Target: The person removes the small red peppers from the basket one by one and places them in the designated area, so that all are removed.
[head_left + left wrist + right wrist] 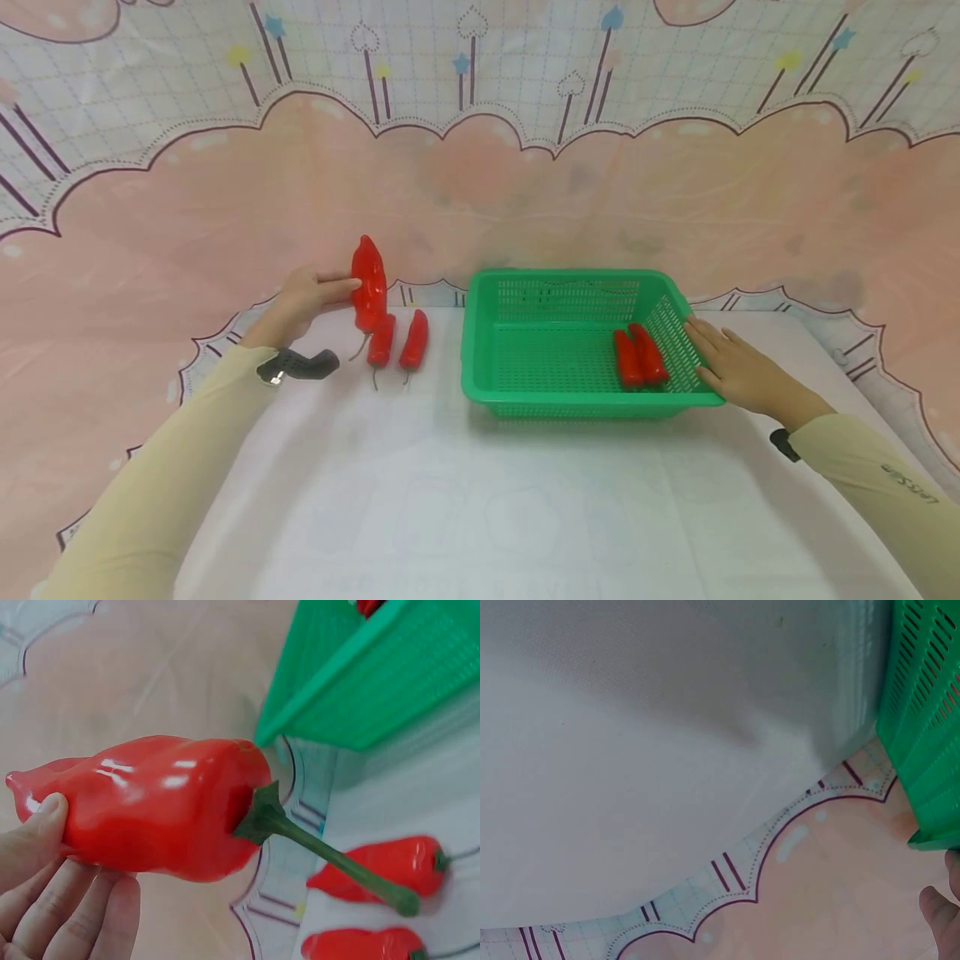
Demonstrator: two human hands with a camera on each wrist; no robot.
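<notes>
My left hand (pixel 306 297) pinches a large red pepper (pixel 369 283) between thumb and fingers, up off the table, its stem pointing down. In the left wrist view the thumb lies along one side of the pepper's narrow end, and the green stem (pixel 330 855) sticks out from the wide end. Just below it in the head view, two smaller red peppers (pixel 413 342) lie on the table. My right hand (pixel 738 367), fingers straight, rests at the right rim of a green plastic basket (pixel 540 398). Two more red peppers (pixel 649 354) lie in the basket's right end.
A white cloth (pixel 480 500) covers the table. Behind it hangs a pink and white patterned sheet (pixel 480 192), which also shows past the table's sides. The basket has slotted walls and stands right of the loose peppers.
</notes>
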